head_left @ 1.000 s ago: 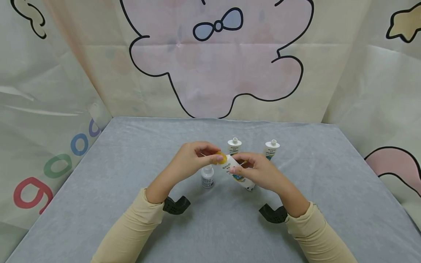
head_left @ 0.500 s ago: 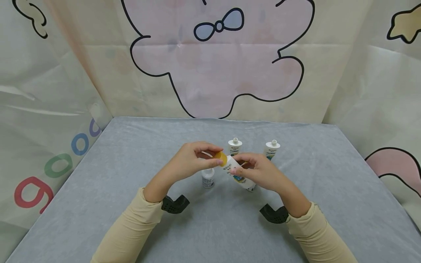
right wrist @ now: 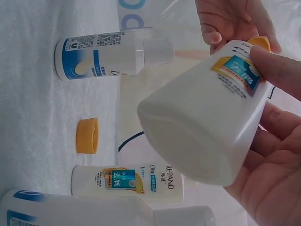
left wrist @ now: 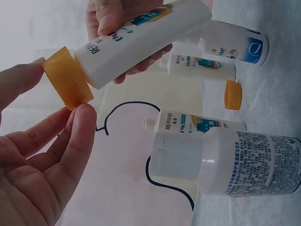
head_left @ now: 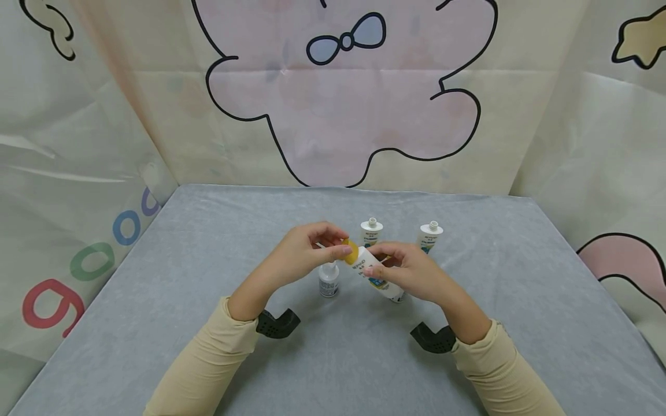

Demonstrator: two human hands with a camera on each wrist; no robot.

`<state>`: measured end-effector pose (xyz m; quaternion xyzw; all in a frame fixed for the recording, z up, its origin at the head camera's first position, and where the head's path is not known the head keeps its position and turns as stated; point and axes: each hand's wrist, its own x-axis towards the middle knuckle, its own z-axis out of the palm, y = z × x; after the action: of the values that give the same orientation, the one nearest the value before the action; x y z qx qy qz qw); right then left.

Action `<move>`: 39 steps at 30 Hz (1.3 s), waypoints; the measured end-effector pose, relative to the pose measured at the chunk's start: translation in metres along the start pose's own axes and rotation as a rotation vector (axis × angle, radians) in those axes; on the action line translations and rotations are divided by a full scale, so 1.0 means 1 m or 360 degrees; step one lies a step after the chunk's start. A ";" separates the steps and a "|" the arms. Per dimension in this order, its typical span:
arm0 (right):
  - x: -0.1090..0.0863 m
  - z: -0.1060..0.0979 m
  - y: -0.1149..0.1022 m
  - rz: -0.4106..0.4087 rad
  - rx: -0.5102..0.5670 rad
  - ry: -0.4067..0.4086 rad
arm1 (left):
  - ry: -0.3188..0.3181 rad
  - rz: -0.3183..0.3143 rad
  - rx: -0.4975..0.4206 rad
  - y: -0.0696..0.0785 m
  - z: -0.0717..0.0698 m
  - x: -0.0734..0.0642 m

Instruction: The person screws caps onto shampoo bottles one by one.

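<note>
In the head view my left hand (head_left: pixel 299 251) pinches a yellow-orange cap (head_left: pixel 351 252) between thumb and fingertips. The cap (left wrist: pixel 69 77) sits at the top end of a white shampoo bottle (left wrist: pixel 146 40), slightly askew to it in the left wrist view. My right hand (head_left: pixel 411 270) grips this bottle around its body, thumb across the front label. Its top end tilts up toward the left hand, and its flat base (right wrist: pixel 188 141) faces the right wrist camera. The bottle is held above the table, between the standing bottles.
Two similar capless shampoo bottles, one left (head_left: pixel 372 232) and one right (head_left: pixel 430 234), stand behind the hands. A white-capped bottle (head_left: pixel 328 282) stands near the left hand; another (left wrist: pixel 235 43) is mostly behind the held one. A loose orange cap (right wrist: pixel 87 135) lies on the grey cloth.
The left fingers have shifted around the cap, covering less of it than a second ago. The right hand and bottle hold nearly the same place.
</note>
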<state>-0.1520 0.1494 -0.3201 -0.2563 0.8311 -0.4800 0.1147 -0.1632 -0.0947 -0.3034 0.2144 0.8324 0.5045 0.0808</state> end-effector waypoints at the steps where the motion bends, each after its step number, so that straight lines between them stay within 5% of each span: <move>1: 0.000 0.000 0.000 0.0000 -0.0003 0.0001 | -0.0005 -0.0001 0.0001 0.000 0.000 0.000; 15: 0.001 -0.002 0.000 0.0012 0.0018 -0.0021 | -0.0117 0.0040 -0.0048 0.001 -0.004 -0.001; 24: 0.001 -0.001 -0.001 0.0000 0.0041 -0.0040 | -0.0044 0.0031 -0.0037 0.002 -0.001 -0.001; 39: 0.001 0.000 -0.001 0.0011 0.0074 -0.0064 | -0.0106 0.0153 -0.0091 0.002 -0.001 -0.003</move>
<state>-0.1523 0.1481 -0.3189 -0.2603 0.8181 -0.4935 0.1390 -0.1601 -0.0965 -0.3016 0.2685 0.8033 0.5239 0.0901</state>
